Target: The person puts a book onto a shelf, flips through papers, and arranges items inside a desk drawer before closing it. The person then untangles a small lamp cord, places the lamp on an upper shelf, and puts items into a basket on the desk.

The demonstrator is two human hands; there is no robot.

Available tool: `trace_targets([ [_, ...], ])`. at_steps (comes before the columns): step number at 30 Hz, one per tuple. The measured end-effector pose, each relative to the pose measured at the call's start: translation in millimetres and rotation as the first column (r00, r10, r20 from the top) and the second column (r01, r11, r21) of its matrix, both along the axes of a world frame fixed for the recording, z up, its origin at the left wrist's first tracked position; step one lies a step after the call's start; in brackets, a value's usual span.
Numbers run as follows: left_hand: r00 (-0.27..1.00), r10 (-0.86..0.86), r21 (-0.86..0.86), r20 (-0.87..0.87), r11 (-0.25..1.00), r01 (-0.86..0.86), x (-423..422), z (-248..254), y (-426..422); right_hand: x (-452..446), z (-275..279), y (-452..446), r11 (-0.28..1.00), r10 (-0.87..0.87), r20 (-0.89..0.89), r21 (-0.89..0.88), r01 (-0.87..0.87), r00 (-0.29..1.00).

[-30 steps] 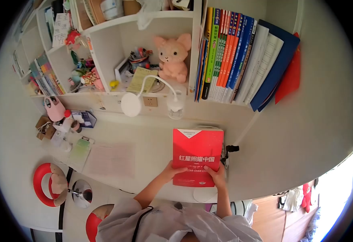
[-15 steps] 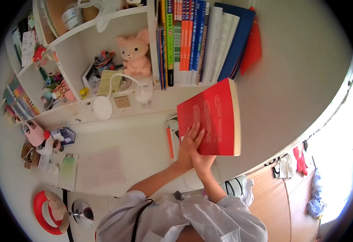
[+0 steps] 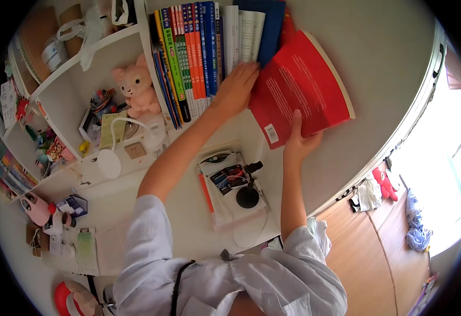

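A thick red book point(image 3: 299, 84) with a barcode label is in my right hand point(image 3: 301, 142), thumb on its cover and the other fingers hidden behind it. It tilts to the right of the book row, up by the shelf. My left hand point(image 3: 236, 89) reaches up to the lower ends of the white booklets point(image 3: 245, 37), its fingers stretched out near the red book's left edge. A dark blue folder point(image 3: 267, 31) leans right of the booklets, and a red item point(image 3: 288, 26) shows behind the red book.
Upright coloured books point(image 3: 191, 58) fill the shelf to the left. A pink plush toy point(image 3: 136, 87) sits in the neighbouring compartment, with a white lamp point(image 3: 109, 163) below. On the desk lie a black round-based stand point(image 3: 247, 196) and dark cards point(image 3: 229, 178) on papers.
The red book has gone up and right, tilting against the shelf end. My left hand has left its cover and moved up to the booklets. More of the desk items now show.
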State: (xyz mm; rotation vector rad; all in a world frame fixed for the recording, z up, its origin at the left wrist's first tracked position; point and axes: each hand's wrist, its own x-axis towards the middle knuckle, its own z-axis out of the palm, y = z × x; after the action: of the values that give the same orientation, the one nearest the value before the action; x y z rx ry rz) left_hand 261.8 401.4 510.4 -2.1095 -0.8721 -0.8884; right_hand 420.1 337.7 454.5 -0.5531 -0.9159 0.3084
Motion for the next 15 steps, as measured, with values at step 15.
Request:
trace_targets([
  [15, 0.797, 0.355, 0.241, -0.488, 0.933, -0.267, -21, 42, 26, -29, 19, 21, 0.961, -0.276, 0.024, -0.015, 0.276, 0.961],
])
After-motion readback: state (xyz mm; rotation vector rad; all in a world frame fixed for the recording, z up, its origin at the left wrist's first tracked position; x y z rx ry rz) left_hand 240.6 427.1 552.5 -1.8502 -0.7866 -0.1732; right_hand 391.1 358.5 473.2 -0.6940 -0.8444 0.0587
